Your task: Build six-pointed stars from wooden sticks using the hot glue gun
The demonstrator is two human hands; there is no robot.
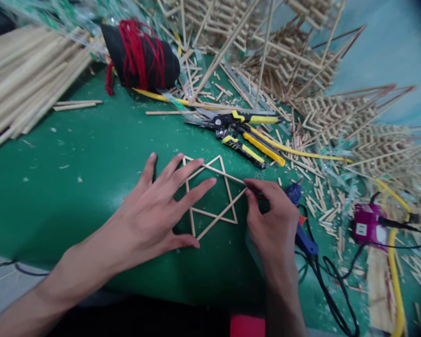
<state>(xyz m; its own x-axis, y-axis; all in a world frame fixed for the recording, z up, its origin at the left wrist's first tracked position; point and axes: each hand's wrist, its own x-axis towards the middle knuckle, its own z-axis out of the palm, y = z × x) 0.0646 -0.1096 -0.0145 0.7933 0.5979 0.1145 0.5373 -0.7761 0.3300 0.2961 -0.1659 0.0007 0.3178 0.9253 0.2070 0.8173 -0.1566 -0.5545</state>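
Note:
A star-shaped frame of thin wooden sticks (228, 193) lies flat on the green table (91, 154). My left hand (161, 206) rests spread open on the frame's left half, fingers pressing the sticks down. My right hand (272, 220) holds a blue glue gun (296, 199), its fingertips at the frame's right point. The gun's body runs back under the palm and its black cord (330, 290) trails to the lower right.
Yellow-handled cutters (245, 131) lie just beyond the frame. A black roll wound with red thread (140, 54) sits at the back, bundles of long sticks (24, 75) at the left, stacked stick frames (337, 107) at the right, a purple socket (368, 227) near the edge.

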